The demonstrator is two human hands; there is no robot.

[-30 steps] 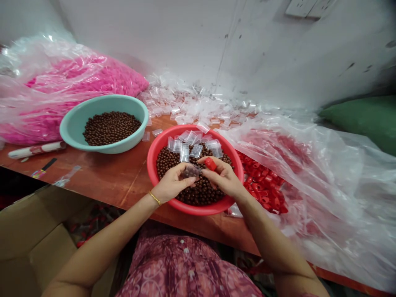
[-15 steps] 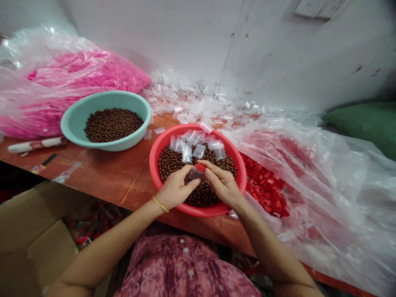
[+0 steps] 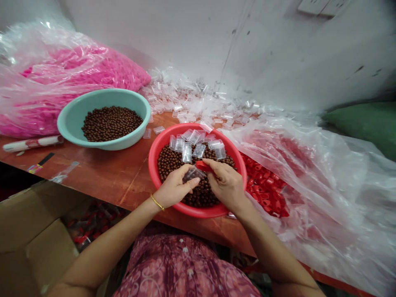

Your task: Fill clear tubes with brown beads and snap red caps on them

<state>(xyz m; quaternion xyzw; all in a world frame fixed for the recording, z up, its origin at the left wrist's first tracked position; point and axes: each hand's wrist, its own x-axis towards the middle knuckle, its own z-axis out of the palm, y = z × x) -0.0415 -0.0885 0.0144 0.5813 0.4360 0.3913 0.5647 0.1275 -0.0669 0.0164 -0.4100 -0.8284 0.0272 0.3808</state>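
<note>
Over a red basin of brown beads, my left hand pinches a small clear plastic case between thumb and fingers. My right hand grips a red plastic cap close to the case's upper end. Whether cap and case touch is hard to make out. The case's contents are partly hidden by my fingers. Several clear cases lie on the beads at the basin's far side.
A teal bowl of brown beads stands at left, before a bag of pink pieces. Loose clear cases pile along the wall. Red caps spill from a plastic bag at right. A cardboard box sits below the table.
My right hand has turned slightly, and more of the red cap now shows beside the case. My left hand still holds the case in nearly the same place. The view has shifted slightly.
</note>
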